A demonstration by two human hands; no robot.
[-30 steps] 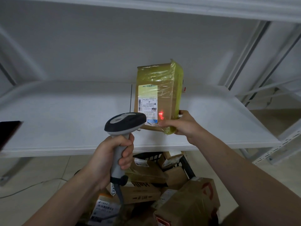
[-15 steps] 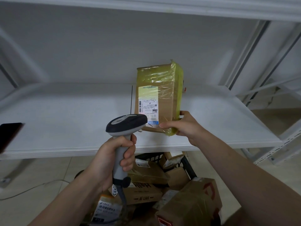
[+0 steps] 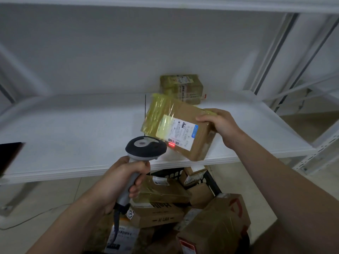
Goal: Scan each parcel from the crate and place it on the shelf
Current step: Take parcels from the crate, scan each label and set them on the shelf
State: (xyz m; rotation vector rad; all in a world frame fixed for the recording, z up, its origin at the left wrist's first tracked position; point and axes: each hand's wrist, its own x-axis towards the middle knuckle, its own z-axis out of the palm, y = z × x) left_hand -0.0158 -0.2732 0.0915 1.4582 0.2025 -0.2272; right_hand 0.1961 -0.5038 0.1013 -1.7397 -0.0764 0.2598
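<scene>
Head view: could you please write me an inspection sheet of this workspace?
Surface: white shelf, one taped parcel at its back.
Job's things: held parcel tilted above shelf, red scan light on its label; crate below holds many parcels.
Clutter: dark flat object at shelf's left edge.
Hands: left hand grips scanner; right hand holds the parcel.
Cables: scanner cable hangs down; thin cable on floor.
Surroundings: white shelf uprights, tiled floor.

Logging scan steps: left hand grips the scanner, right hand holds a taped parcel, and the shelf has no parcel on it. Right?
Not quite: the head view shows a second parcel sitting at the back of the shelf. Otherwise right: the left hand grips the scanner and the right hand holds the taped parcel.
</scene>
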